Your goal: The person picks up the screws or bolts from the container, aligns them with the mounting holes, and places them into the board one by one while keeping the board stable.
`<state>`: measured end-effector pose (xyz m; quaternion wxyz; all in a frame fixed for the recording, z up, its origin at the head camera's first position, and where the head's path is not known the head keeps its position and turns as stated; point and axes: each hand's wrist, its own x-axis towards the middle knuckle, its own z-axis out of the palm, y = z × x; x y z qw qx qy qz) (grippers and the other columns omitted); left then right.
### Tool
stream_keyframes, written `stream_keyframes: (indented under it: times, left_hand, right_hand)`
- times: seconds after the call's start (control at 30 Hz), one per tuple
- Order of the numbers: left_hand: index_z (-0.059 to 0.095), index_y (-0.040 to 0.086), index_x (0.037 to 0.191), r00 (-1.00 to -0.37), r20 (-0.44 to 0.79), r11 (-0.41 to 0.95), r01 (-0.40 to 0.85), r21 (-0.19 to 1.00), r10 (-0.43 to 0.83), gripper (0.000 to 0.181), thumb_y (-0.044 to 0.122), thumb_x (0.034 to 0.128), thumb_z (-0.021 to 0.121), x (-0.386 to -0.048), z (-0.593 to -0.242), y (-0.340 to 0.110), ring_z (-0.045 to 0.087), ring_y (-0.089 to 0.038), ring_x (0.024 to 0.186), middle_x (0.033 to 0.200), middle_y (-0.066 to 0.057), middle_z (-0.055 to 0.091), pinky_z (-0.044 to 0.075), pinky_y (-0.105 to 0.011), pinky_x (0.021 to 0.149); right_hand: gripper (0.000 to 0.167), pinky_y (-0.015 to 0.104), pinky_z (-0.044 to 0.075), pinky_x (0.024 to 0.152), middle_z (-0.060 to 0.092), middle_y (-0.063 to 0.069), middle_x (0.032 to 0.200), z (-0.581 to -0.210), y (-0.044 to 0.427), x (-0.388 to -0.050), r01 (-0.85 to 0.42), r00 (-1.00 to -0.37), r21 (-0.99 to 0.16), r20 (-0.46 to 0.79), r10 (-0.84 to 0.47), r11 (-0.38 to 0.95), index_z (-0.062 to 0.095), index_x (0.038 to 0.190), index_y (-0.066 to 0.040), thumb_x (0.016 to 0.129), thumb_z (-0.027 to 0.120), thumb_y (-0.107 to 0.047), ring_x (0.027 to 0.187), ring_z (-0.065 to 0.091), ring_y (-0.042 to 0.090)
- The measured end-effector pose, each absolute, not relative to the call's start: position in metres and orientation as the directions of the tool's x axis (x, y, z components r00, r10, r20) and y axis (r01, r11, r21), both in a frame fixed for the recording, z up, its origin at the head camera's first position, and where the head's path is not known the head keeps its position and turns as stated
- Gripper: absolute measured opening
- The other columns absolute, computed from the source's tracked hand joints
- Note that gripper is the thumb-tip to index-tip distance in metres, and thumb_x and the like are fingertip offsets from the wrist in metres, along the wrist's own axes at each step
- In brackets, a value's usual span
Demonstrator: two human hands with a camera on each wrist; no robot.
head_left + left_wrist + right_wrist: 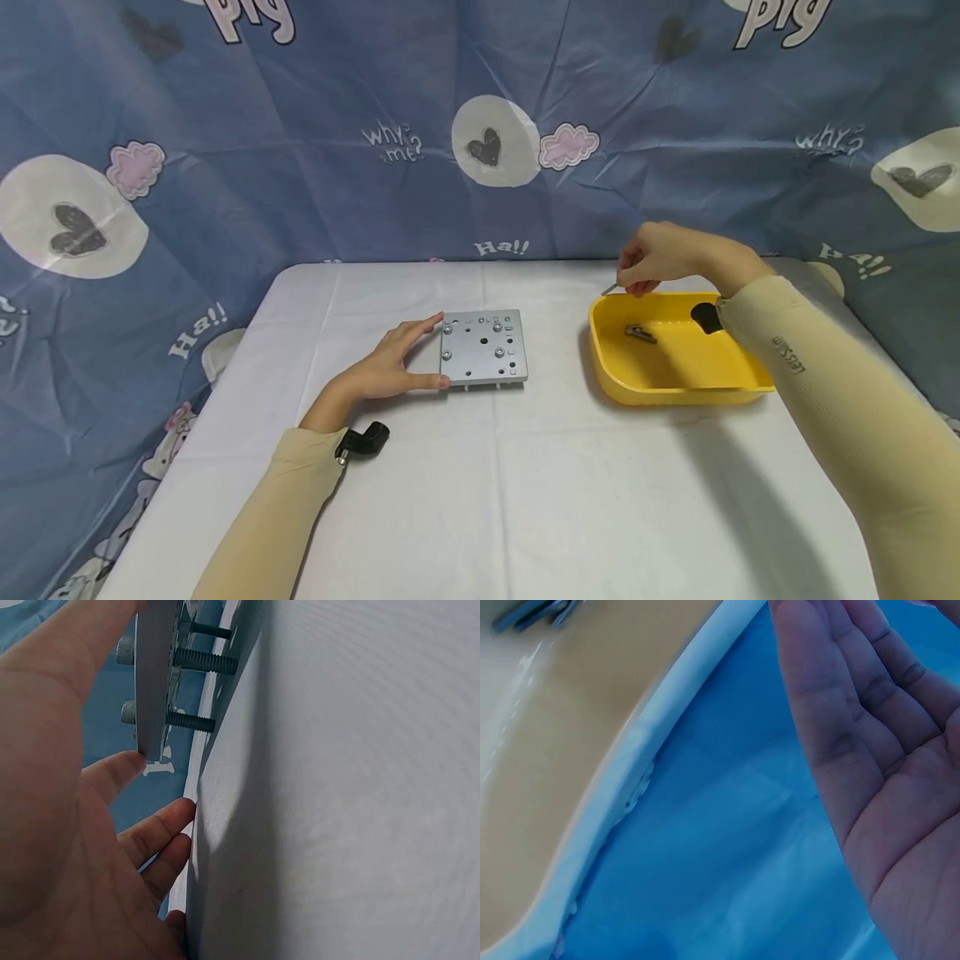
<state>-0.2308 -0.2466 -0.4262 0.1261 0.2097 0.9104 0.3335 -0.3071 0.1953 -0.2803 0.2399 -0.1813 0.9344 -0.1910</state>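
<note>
A silver metal plate (483,347) with several holes and socket-head screws stands raised on the white table. My left hand (386,365) spans its left edge, index finger at the far corner and thumb at the near corner. In the left wrist view, threaded screw shafts (204,661) stick out from the plate's underside. My right hand (660,257) is above the far left rim of a yellow tray (622,396), pinching a thin grey metal rod (610,289). The rod's other end is hidden by the fingers.
Small metal pieces (641,334) lie inside the yellow tray, right of the plate. White cloth (420,500) covers the table. A blue patterned cloth (337,150) hangs behind the far edge.
</note>
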Motion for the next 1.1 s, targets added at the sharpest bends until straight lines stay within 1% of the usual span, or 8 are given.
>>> stream_keyframes:
  times: [0.1,0.27,0.37,0.5,0.6,0.73,0.87,1.1]
  left_hand:
    - [0.022,0.035,0.173,-0.883,-0.090,0.693,0.294,0.658,0.460,0.112,0.052,0.0850,0.089,-0.230,-0.425,-0.246,0.024,-0.043,0.162,0.176,-0.012,0.027,0.024,-0.076,0.126]
    - [0.023,0.032,0.173,-0.886,-0.081,0.698,0.301,0.650,0.457,0.112,0.054,0.0848,0.089,-0.231,-0.427,-0.246,0.025,-0.043,0.162,0.176,-0.012,0.028,0.023,-0.076,0.127]
    - [0.023,0.033,0.173,-0.886,-0.073,0.695,0.305,0.651,0.458,0.112,0.054,0.0846,0.089,-0.232,-0.427,-0.246,0.025,-0.043,0.161,0.175,-0.012,0.029,0.024,-0.075,0.127]
    - [0.023,0.034,0.173,-0.889,-0.078,0.695,0.296,0.655,0.452,0.113,0.053,0.0843,0.090,-0.231,-0.426,-0.244,0.024,-0.043,0.162,0.176,-0.012,0.028,0.023,-0.075,0.128]
    - [0.022,0.034,0.173,-0.887,-0.085,0.694,0.292,0.658,0.454,0.112,0.053,0.0849,0.089,-0.230,-0.426,-0.242,0.017,-0.045,0.164,0.178,-0.013,0.024,0.019,-0.077,0.128]
    - [0.022,0.039,0.172,-0.888,-0.106,0.692,0.268,0.670,0.447,0.111,0.056,0.0846,0.088,-0.229,-0.428,-0.241,0.006,-0.044,0.168,0.181,-0.015,0.015,0.013,-0.080,0.127]
    - [0.021,0.044,0.171,-0.893,-0.125,0.698,0.244,0.673,0.433,0.111,0.058,0.0835,0.088,-0.230,-0.430,-0.242,0.001,-0.042,0.169,0.182,-0.014,0.010,0.010,-0.080,0.128]
    - [0.018,0.042,0.172,-0.883,-0.139,0.703,0.253,0.665,0.449,0.113,0.060,0.0842,0.087,-0.232,-0.428,-0.245,0.000,-0.037,0.170,0.183,-0.007,0.013,-0.005,-0.064,0.135]
  right_hand:
    - [0.020,0.032,0.067,0.083,0.080,0.012,0.093,-0.280,0.184,-0.309,-0.266,-0.820,-0.446,-0.362,-0.443,0.855,0.077,0.102,0.000,0.099,0.071,-0.019,0.087,0.077,0.026]
    - [0.016,0.031,0.067,0.083,0.079,0.009,0.089,-0.281,0.167,-0.313,-0.291,-0.819,-0.443,-0.343,-0.460,0.848,0.078,0.098,-0.003,0.097,0.070,-0.017,0.087,0.076,0.028]
    - [0.015,0.029,0.066,0.080,0.078,0.008,0.086,-0.280,0.157,-0.314,-0.318,-0.813,-0.441,-0.328,-0.481,0.839,0.078,0.095,-0.003,0.096,0.070,-0.016,0.084,0.076,0.026]
    - [0.015,0.027,0.065,0.078,0.078,0.007,0.083,-0.280,0.142,-0.315,-0.343,-0.802,-0.454,-0.314,-0.508,0.822,0.078,0.093,-0.004,0.096,0.070,-0.016,0.078,0.074,0.019]
    - [0.013,0.028,0.066,0.079,0.078,0.008,0.083,-0.281,0.133,-0.317,-0.353,-0.794,-0.463,-0.312,-0.522,0.813,0.078,0.093,-0.004,0.096,0.070,-0.015,0.076,0.073,0.015]
    - [0.012,0.030,0.066,0.080,0.078,0.007,0.083,-0.285,0.119,-0.319,-0.369,-0.787,-0.456,-0.310,-0.534,0.810,0.078,0.093,-0.006,0.096,0.069,-0.014,0.075,0.073,0.014]
    - [0.012,0.030,0.066,0.080,0.079,0.007,0.084,-0.290,0.103,-0.322,-0.382,-0.772,-0.462,-0.317,-0.551,0.800,0.077,0.094,-0.005,0.097,0.070,-0.014,0.076,0.074,0.015]
    - [0.013,0.033,0.066,0.084,0.080,0.009,0.088,-0.297,0.075,-0.327,-0.394,-0.750,-0.471,-0.332,-0.572,0.790,0.078,0.095,-0.007,0.098,0.070,-0.016,0.079,0.076,0.016]
